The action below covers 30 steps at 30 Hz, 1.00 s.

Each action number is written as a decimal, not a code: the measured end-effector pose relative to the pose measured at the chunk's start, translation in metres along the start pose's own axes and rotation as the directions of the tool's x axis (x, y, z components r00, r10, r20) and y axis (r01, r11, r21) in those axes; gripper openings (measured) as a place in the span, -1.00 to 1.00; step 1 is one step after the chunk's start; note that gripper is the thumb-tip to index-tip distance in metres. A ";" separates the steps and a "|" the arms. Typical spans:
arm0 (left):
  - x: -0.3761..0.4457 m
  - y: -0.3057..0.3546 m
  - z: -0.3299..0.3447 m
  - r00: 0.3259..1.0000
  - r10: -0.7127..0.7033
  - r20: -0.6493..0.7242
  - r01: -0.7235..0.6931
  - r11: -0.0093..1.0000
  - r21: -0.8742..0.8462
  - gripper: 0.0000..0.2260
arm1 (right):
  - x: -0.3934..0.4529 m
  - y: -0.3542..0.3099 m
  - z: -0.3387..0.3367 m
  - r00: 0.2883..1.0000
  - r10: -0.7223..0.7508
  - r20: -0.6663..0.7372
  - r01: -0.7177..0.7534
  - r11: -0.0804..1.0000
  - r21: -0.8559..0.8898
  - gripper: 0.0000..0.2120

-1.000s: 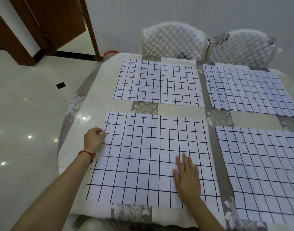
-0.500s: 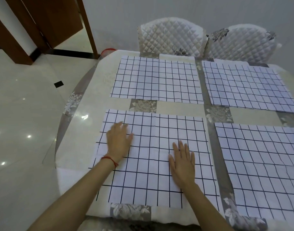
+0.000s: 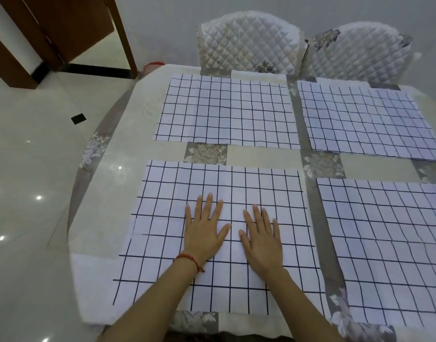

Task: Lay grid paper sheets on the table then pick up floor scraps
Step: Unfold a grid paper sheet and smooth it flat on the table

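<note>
Pressing flat with both palms, the near-left sheet is being smoothed at its middle. The left hand has been brought in from the sheet's left edge, where a second ago that edge was pinched, and now lies spread beside the right hand; both are laid with fingers straight and nothing gripped, thumbs near each other but apart. The right hand has been shifted only a little towards the centre. A faint fold line can be seen running up the sheet between the hands, so the flattening is judged to be aimed at that crease.

Four sheets are now laid on the table: the near-left one under the hands, the far-left sheet, the far-right sheet and the near-right sheet (its near and right edges are cut off by the frame). They lie apart, with strips of patterned cloth showing between them. The laying step is therefore judged to be all but finished, with only this last smoothing in hand.

The floor scraps are still to be collected. On the pale floor at left a small dark piece is seen, which may be a scrap or only a tile inlay; this cannot be told.

As for containers, a red-rimmed object is partly seen behind the table's far-left corner (possibly a bin); its contents are hidden.
</note>
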<state>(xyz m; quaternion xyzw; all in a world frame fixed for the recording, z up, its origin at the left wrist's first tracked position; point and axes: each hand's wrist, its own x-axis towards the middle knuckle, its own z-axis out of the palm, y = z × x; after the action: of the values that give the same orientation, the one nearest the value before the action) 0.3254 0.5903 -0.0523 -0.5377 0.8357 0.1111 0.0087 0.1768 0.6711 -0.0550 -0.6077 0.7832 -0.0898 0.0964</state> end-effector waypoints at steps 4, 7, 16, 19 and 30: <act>0.002 0.000 0.006 0.999 -0.011 -0.050 0.012 1.000 0.025 -0.41 | 0.022 -0.014 -0.007 0.998 0.028 -0.060 -0.027 1.000 0.014 -0.45; 0.002 0.000 0.007 0.998 -0.005 -0.068 0.007 1.000 0.026 -0.41 | 0.049 -0.022 -0.009 0.988 -0.153 0.006 0.152 0.987 0.058 -0.40; 0.002 0.000 0.006 0.998 0.000 -0.068 0.003 0.999 0.042 -0.40 | 0.078 0.055 -0.032 0.938 0.346 0.033 -0.347 0.937 0.032 -0.35; 0.002 0.000 0.008 0.997 -0.009 -0.075 0.013 0.999 0.051 -0.40 | 0.062 0.015 -0.031 0.975 0.218 -0.043 -0.215 0.974 0.066 -0.37; 0.002 -0.002 0.008 0.997 -0.050 -0.051 0.052 0.998 0.025 -0.34 | 0.011 0.022 -0.010 0.984 0.176 0.008 -0.176 0.984 0.023 -0.40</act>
<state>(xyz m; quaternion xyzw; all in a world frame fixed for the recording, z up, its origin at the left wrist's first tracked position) 0.3251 0.5891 -0.0607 -0.5613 0.8231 0.0863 -0.0025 0.1513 0.6661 -0.0513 -0.5352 0.8323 -0.0887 0.1134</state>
